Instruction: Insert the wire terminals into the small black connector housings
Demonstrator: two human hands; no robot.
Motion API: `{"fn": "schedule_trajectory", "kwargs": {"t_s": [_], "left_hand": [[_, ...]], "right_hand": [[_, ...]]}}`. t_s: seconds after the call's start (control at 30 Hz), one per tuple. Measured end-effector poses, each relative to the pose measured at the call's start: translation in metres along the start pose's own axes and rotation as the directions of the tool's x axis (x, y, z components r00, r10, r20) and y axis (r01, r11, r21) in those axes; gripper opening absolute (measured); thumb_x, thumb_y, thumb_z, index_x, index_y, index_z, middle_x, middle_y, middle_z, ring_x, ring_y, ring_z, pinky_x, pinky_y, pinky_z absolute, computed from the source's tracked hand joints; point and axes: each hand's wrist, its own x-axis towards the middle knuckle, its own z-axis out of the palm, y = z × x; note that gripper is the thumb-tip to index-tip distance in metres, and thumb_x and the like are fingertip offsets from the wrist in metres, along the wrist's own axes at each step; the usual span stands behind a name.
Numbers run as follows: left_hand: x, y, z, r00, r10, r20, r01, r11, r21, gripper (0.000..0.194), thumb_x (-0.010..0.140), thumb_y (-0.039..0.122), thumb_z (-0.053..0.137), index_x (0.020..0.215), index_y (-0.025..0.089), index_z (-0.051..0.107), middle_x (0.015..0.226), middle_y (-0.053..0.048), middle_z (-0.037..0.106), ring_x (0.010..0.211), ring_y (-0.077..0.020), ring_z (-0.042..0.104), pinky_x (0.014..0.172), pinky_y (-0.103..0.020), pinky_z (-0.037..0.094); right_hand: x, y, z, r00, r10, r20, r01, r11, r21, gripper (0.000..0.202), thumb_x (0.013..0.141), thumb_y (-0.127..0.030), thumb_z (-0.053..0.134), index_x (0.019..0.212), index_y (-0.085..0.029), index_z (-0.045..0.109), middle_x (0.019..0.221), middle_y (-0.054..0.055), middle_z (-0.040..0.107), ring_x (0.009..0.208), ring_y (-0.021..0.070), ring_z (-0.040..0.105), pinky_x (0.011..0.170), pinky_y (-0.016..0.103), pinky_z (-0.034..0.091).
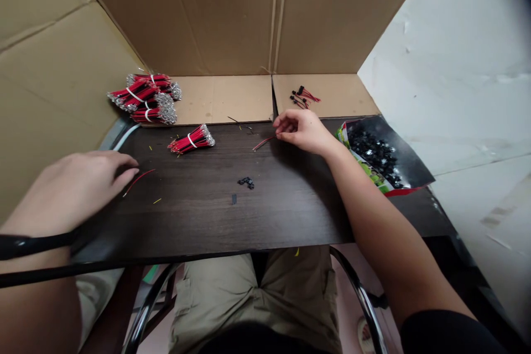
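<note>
My right hand [302,130] is over the back of the dark table, its fingertips pinched on one end of a thin red-and-black wire [264,142] that points down to the left. At the left, my left hand [89,180] hovers low with thumb and forefinger slightly apart. Just beyond its fingertips is a single red wire [141,178] with a silvery tip. Between the hands lies a bundle of red and black wires [191,139] tied with a white band. A small group of black connectors [246,182] sits mid-table, above a small dark rectangular piece [234,199].
More tied wire bundles [145,98] are piled at the back left. Wires with black connectors [305,97] lie on the cardboard strip [224,99]. An opened bag [415,168] of black connectors [373,152] stands at the right. Cardboard [207,11] walls the back.
</note>
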Motion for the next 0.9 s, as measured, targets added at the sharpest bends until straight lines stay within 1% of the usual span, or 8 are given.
{"fn": "schedule_trajectory", "kwargs": {"t_s": [0.07,0.13,0.2,0.27,0.4,0.53,0.77,0.9], "left_hand": [[0.004,0.016,-0.012,0.992,0.002,-0.126,0.014,0.992,0.122,0.053,0.106,0.059,0.031,0.107,0.03,0.075,0.112,-0.007,0.081,0.095,-0.0402,0.071,0.074,-0.047,0.047],[0.018,0.048,-0.026,0.982,0.033,-0.185,-0.019,0.997,0.078,0.059,0.111,0.051,0.025,0.121,0.022,0.076,0.128,-0.011,0.079,0.11,-0.0401,0.072,0.081,-0.048,0.05],[0.041,0.086,-0.034,0.957,0.155,-0.245,-0.16,0.987,-0.003,0.054,0.112,0.044,0.031,0.121,0.017,0.078,0.126,-0.012,0.079,0.112,-0.0348,0.074,0.086,-0.045,0.052],[0.07,0.122,-0.033,0.934,0.269,-0.235,-0.297,0.951,-0.09,0.047,0.111,0.04,0.037,0.116,0.02,0.079,0.118,-0.008,0.082,0.106,-0.0292,0.076,0.088,-0.04,0.053],[0.122,0.165,-0.018,0.915,0.363,-0.176,-0.369,0.929,-0.001,0.042,0.107,0.027,0.038,0.118,0.017,0.078,0.115,-0.013,0.08,0.104,-0.0322,0.075,0.085,-0.043,0.054],[0.144,0.174,-0.01,0.92,0.366,-0.141,-0.358,0.93,0.078,0.043,0.104,0.019,0.037,0.12,0.013,0.076,0.117,-0.02,0.078,0.111,-0.0354,0.073,0.089,-0.047,0.055],[0.147,0.171,-0.009,0.935,0.341,-0.095,-0.333,0.938,0.092,0.04,0.102,0.021,0.042,0.117,0.017,0.08,0.112,-0.02,0.078,0.105,-0.0363,0.072,0.09,-0.05,0.055],[0.149,0.172,-0.009,0.941,0.331,-0.065,-0.322,0.939,0.123,0.045,0.106,0.021,0.036,0.113,0.013,0.08,0.112,-0.022,0.078,0.105,-0.0381,0.073,0.09,-0.05,0.054]], "right_hand": [[0.001,0.0,-0.001,0.999,-0.011,-0.046,0.012,0.999,0.032,0.019,0.076,-0.015,0.073,0.094,-0.019,0.071,0.089,0.005,0.073,0.082,0.0171,0.068,0.081,0.036,0.058],[0.001,-0.002,-0.003,0.997,-0.017,-0.082,0.021,0.999,0.049,0.02,0.074,-0.016,0.074,0.093,-0.018,0.071,0.088,0.005,0.073,0.08,0.0172,0.067,0.079,0.036,0.057],[0.0,-0.004,-0.004,0.995,-0.013,-0.098,0.017,0.999,0.04,0.02,0.073,-0.017,0.075,0.093,-0.018,0.071,0.088,0.005,0.073,0.08,0.0172,0.067,0.078,0.036,0.057],[0.0,-0.005,-0.006,0.994,0.008,-0.11,-0.005,1.0,0.024,0.02,0.073,-0.018,0.075,0.092,-0.018,0.07,0.088,0.005,0.074,0.08,0.0173,0.068,0.079,0.036,0.057],[0.0,-0.005,-0.006,0.992,0.062,-0.107,-0.057,0.997,0.052,0.021,0.072,-0.019,0.076,0.092,-0.02,0.068,0.089,0.005,0.075,0.084,0.0186,0.071,0.084,0.037,0.061],[0.0,-0.005,-0.004,0.995,0.053,-0.089,-0.045,0.995,0.093,0.022,0.073,-0.017,0.077,0.092,-0.02,0.067,0.095,0.006,0.077,0.087,0.0185,0.073,0.087,0.037,0.063],[0.002,-0.002,-0.001,0.997,0.046,-0.063,-0.04,0.994,0.104,0.019,0.077,-0.012,0.075,0.093,-0.019,0.068,0.096,0.006,0.076,0.087,0.0176,0.072,0.091,0.038,0.063],[0.002,-0.002,0.0,0.998,0.029,-0.057,-0.022,0.992,0.125,0.019,0.077,-0.01,0.075,0.093,-0.019,0.068,0.094,0.006,0.075,0.086,0.0174,0.071,0.09,0.038,0.062]]}}
